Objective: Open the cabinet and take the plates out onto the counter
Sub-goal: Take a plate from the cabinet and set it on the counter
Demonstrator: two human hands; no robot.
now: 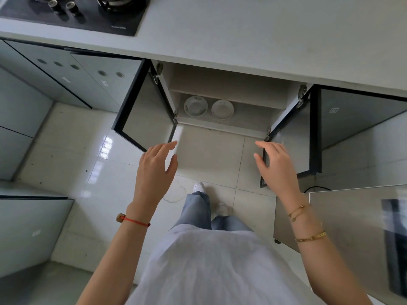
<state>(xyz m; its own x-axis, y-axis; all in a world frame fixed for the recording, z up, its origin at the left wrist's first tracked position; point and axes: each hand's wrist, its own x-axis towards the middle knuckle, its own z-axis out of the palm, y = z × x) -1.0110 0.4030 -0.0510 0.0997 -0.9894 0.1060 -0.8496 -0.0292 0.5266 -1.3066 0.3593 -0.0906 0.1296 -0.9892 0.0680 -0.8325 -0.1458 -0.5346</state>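
The cabinet [224,84] under the white counter [242,36] stands open, both doors swung outward. On its lower shelf lie two white plates side by side, the left plate [195,106] with a dark pattern on its rim, the right plate [222,109] plainer. My left hand [157,170] hovers just off the edge of the left door [147,115], fingers apart, holding nothing. My right hand [276,166] rests its fingers against the inner edge of the right door [293,137], not gripping it.
A black gas hob [72,12] is set into the counter at the far left. Closed grey cabinet fronts [66,78] run along the left. A steel-fronted unit [352,227] juts out at the right. My legs and white shoes stand on the tiled floor [209,155].
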